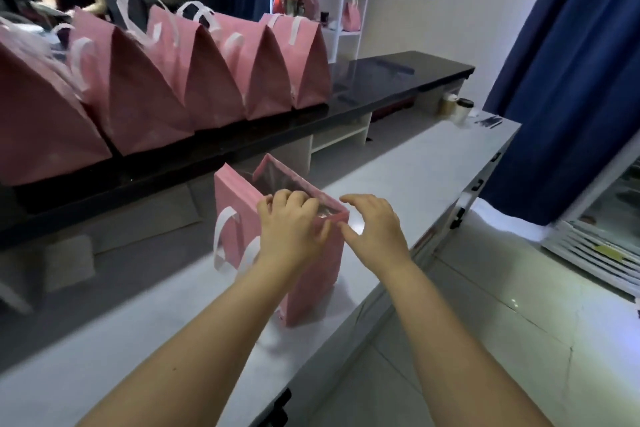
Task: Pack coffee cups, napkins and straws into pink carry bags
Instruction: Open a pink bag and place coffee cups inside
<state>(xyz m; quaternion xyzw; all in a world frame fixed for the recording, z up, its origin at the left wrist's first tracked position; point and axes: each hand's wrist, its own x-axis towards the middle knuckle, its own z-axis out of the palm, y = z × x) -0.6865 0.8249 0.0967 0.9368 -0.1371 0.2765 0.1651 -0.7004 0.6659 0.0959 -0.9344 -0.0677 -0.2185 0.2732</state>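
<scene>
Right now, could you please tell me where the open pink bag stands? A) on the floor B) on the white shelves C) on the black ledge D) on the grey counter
D: the open pink bag stands upright on the grey counter, below the black ledge, with the left hand gripping its rim.

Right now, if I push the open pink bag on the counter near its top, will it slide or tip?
The open pink bag stands tall and narrow, so a high push probably tips it. Its walls hold square edges, so likely fairly stiff. The counter looks smooth, so a low push may slide it.
</scene>
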